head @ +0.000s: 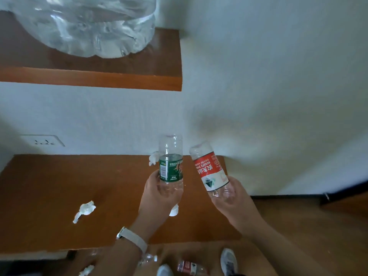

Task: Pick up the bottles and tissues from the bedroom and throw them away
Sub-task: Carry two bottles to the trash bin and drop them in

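Note:
My left hand (159,194) grips an empty clear bottle with a green label (170,166), held upside down above the brown desk (49,186). My right hand (233,198) grips a second empty bottle with a red and white label (209,172), also inverted and tilted left. A crumpled tissue (84,210) lies on the desk to the left. Another tissue (153,157) sits at the desk's back edge behind the green bottle. On the floor below lie a red-label bottle (189,267), a clear bottle (148,258) and a tissue (86,270).
A wooden shelf (119,76) hangs above the desk, carrying a large clear water jug (85,26). A wall socket (42,140) sits at the left. White walls close the corner. My shoes (229,260) stand on the wooden floor at the bottom.

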